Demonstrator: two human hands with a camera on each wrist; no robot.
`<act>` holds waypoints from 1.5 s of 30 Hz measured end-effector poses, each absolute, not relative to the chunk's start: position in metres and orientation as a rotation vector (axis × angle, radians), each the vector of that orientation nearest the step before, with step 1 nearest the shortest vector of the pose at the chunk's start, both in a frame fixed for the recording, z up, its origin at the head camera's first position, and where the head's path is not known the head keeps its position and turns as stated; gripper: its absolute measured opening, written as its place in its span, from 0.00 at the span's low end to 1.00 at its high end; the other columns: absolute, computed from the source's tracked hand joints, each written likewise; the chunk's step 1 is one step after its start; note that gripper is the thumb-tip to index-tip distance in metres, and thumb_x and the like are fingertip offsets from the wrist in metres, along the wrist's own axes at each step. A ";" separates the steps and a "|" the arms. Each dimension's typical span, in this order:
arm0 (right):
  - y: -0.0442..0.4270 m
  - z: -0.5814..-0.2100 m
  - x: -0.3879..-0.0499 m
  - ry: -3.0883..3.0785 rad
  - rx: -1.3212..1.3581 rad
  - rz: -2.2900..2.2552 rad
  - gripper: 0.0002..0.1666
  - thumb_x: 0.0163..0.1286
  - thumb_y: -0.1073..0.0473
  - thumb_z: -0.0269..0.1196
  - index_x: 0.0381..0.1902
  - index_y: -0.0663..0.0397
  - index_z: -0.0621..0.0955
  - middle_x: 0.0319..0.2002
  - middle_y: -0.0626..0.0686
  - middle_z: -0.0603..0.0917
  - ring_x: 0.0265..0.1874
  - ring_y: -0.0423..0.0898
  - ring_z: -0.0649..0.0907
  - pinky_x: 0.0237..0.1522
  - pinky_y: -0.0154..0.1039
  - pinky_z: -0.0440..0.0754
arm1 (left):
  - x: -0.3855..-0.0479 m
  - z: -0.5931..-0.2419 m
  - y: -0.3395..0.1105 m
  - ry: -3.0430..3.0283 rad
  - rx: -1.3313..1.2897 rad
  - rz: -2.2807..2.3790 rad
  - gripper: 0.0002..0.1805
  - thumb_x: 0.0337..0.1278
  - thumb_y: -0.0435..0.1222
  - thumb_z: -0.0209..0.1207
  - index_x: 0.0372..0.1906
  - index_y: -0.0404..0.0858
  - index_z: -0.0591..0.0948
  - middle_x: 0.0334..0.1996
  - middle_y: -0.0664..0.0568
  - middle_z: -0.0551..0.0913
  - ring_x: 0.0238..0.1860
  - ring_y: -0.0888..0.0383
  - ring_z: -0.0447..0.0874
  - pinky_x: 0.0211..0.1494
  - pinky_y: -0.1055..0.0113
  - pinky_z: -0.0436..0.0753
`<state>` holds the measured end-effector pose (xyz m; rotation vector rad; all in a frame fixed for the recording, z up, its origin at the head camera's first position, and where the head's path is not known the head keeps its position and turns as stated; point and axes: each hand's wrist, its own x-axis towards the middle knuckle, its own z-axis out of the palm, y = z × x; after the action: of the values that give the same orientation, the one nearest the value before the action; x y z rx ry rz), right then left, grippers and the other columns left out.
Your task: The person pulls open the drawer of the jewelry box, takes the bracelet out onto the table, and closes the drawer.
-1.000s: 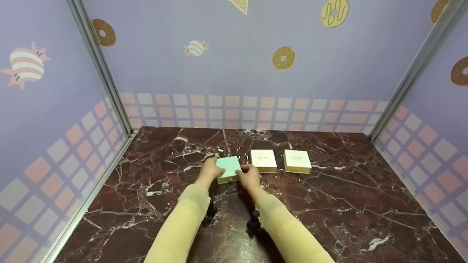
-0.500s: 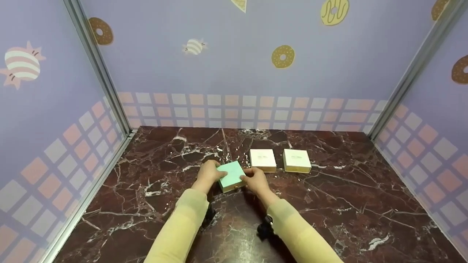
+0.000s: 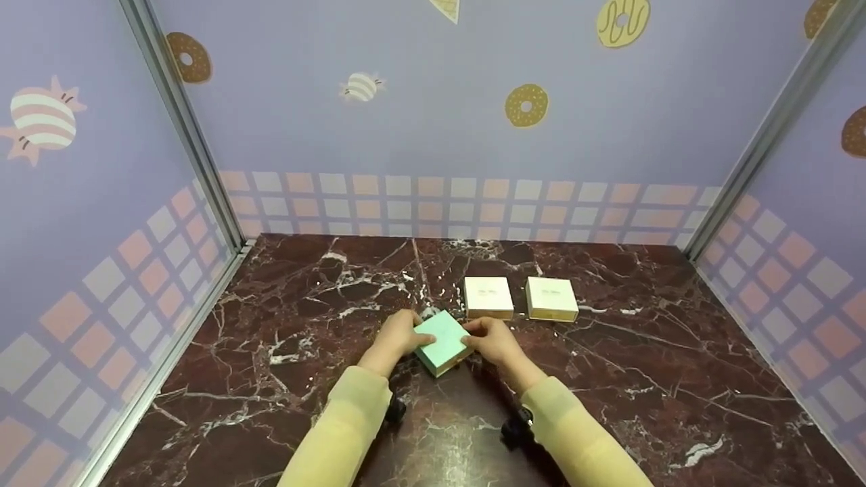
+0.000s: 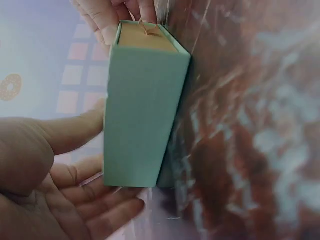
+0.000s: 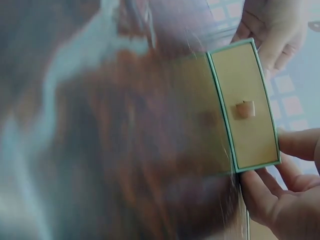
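Observation:
A mint-green box (image 3: pixel 441 341) stands on the marble-patterned table, turned with one corner toward me. The right wrist view shows its tan drawer front (image 5: pixel 250 135) with a small ribbon pull (image 5: pixel 245 110). My left hand (image 3: pixel 398 336) holds the box's left side, thumb on top and fingers at its far side. At the right corner my right hand (image 3: pixel 497 343) grips it, with the thumb on the upper edge and the fingers against the side. In the left wrist view the box's plain green side (image 4: pixel 142 112) faces the camera.
Two cream-white boxes (image 3: pixel 488 295) with faint lettering stand behind and to the right, the farther one (image 3: pixel 551 296) a little apart. Small white flecks lie around them on the table (image 3: pixel 643 379). Printed lilac walls (image 3: pixel 433 122) enclose the back and both sides.
The green box has moved toward me and slightly right, turning so that its drawer front faces more to the right. Both hands have moved with it; the white boxes stayed put.

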<state>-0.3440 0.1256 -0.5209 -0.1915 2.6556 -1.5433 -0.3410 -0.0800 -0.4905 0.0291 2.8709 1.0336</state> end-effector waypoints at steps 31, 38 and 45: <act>0.151 -0.519 -0.360 2.763 -0.106 -1.364 0.10 0.73 0.61 0.65 0.45 0.59 0.91 0.50 0.61 0.90 0.50 0.57 0.87 0.52 0.53 0.87 | -0.301 -0.501 -0.033 2.942 0.074 1.075 0.34 0.62 0.41 0.71 0.66 0.24 0.75 0.56 0.30 0.84 0.55 0.34 0.86 0.57 0.42 0.87; 0.148 -0.519 -0.365 2.793 -0.099 -1.361 0.10 0.74 0.61 0.65 0.45 0.59 0.91 0.48 0.59 0.91 0.47 0.54 0.88 0.47 0.47 0.87 | -0.297 -0.503 -0.026 2.945 0.062 1.050 0.39 0.66 0.43 0.67 0.73 0.24 0.68 0.67 0.29 0.77 0.62 0.33 0.82 0.64 0.42 0.83; 0.146 -0.518 -0.365 2.811 -0.097 -1.362 0.10 0.72 0.61 0.67 0.44 0.60 0.91 0.47 0.60 0.91 0.44 0.53 0.88 0.46 0.47 0.87 | -0.294 -0.504 -0.023 2.979 0.243 0.928 0.36 0.69 0.41 0.63 0.75 0.29 0.68 0.80 0.37 0.59 0.70 0.38 0.75 0.67 0.44 0.82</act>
<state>-0.3655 0.1461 -0.5183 -0.0973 2.8110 -1.3620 -0.2939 -0.0234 -0.5039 0.2430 2.9785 0.9280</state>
